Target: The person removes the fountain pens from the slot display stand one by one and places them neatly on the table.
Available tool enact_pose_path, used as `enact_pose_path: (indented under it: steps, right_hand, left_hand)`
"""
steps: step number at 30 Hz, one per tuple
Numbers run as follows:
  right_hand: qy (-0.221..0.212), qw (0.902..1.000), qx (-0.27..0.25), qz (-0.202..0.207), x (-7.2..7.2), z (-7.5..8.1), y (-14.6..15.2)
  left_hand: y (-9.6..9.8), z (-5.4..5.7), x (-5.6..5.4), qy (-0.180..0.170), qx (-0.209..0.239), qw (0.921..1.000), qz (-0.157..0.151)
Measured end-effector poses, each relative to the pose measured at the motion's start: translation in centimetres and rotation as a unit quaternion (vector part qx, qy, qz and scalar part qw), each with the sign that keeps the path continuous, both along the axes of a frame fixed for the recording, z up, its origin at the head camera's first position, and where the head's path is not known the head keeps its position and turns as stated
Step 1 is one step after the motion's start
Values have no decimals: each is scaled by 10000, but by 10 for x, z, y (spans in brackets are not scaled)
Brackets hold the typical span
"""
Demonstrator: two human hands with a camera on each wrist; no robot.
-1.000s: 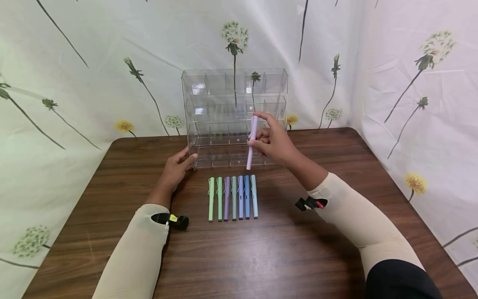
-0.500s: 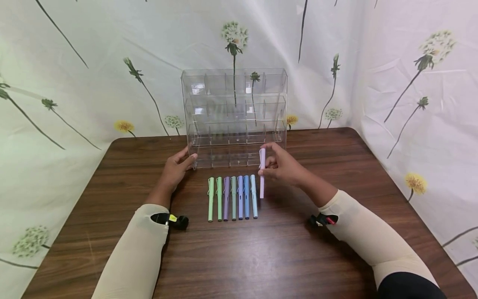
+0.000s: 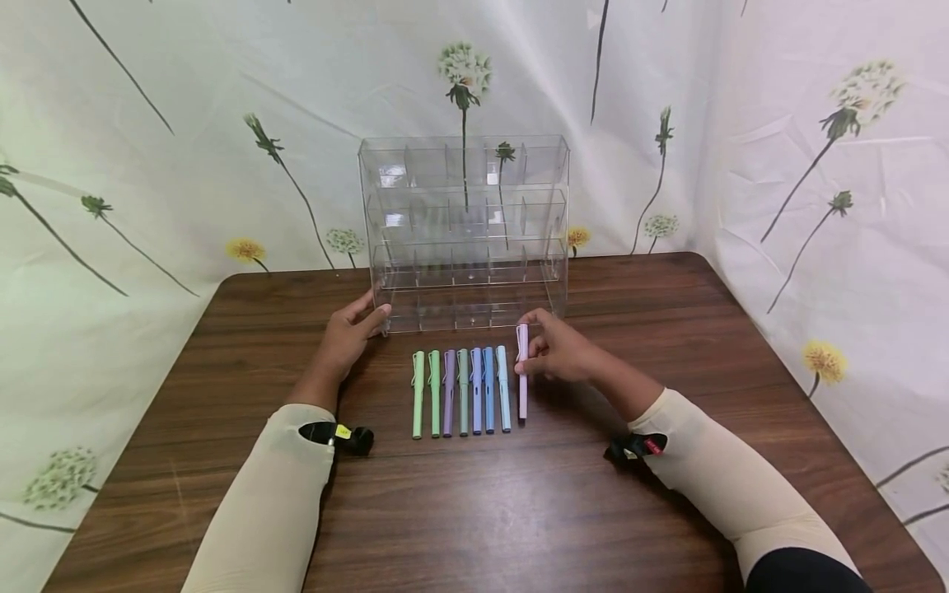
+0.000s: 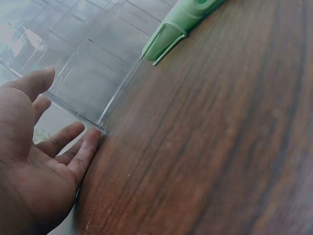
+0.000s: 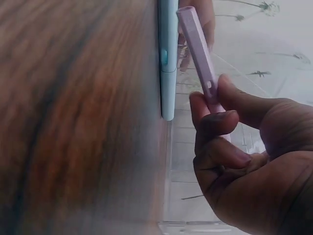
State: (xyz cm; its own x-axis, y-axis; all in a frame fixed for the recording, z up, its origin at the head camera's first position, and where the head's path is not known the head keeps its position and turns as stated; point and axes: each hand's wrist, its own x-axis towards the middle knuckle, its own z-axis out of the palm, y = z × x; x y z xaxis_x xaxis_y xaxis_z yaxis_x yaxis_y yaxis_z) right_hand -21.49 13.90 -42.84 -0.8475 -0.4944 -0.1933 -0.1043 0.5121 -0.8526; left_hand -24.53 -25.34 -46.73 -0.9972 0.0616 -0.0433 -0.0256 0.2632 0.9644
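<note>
My right hand [image 3: 561, 350] pinches a pale lilac pen [image 3: 523, 395] with a clip, thumb on one side and curled fingers on the other. In the right wrist view, the pen's barrel slants up from the fingers, beside the light blue pen [image 5: 168, 93]. Close to the clear acrylic rack [image 3: 470, 288], my left hand [image 3: 352, 331] stays at its lower left corner. Its fingers [image 4: 85, 147] are relaxed, with the tips right at the rack's bottom corner. Several capped pens lie in a row in front of the rack, from a light green pen [image 3: 418, 395] to the light blue one.
The rack has several tiers of divided compartments and stands at the back of the dark wooden table [image 3: 460, 511]. A white flower-print cloth [image 3: 296, 74] hangs behind and at both sides.
My right hand has brought the lilac pen down and toward me, from in front of the rack to the right end of the pen row. The left hand has stayed put.
</note>
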Motion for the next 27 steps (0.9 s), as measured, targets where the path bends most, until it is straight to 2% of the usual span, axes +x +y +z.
enact_pose_path:
  steps: [11,22,27]
  right_hand:
    - [222,9982,-138,535,-3,-15,4]
    - [-174,9990,-197,365,-8,-29,3]
    - [-190,9993,-143,305,-9,-33,3]
  left_hand:
    - [-1,-1,-2,-20,-37,10000,5]
    - [0,-2,-1,31,41,10000,10]
    - [0,-2,-2,28,35,10000,21]
